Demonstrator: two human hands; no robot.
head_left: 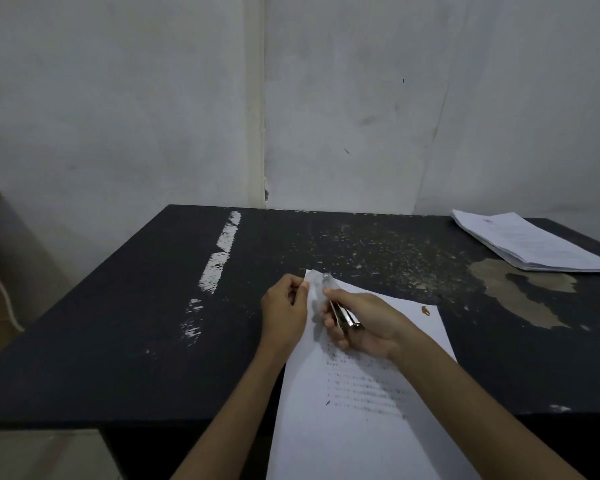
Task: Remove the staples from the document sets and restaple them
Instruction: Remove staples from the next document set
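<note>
left hand (284, 308): pinches document set (354, 393) corner | right hand (357, 323): holds metal stapler (343, 315) | paper stack (530, 242): table (118, 323) far right

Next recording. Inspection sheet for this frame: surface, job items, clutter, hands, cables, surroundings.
Surface: black table, scuffed, paint peeled at right.
Job's things: document set overhanging the near edge; paper stack at far right; metal tool, type unclear.
Clutter: pale flecks scattered on the table.
Hands: left hand pinches the document set's top corner; right hand grips the metal tool at that corner.
Cables: pale cord-like curve far left, uncertain.
Surroundings: stained white wall.
</note>
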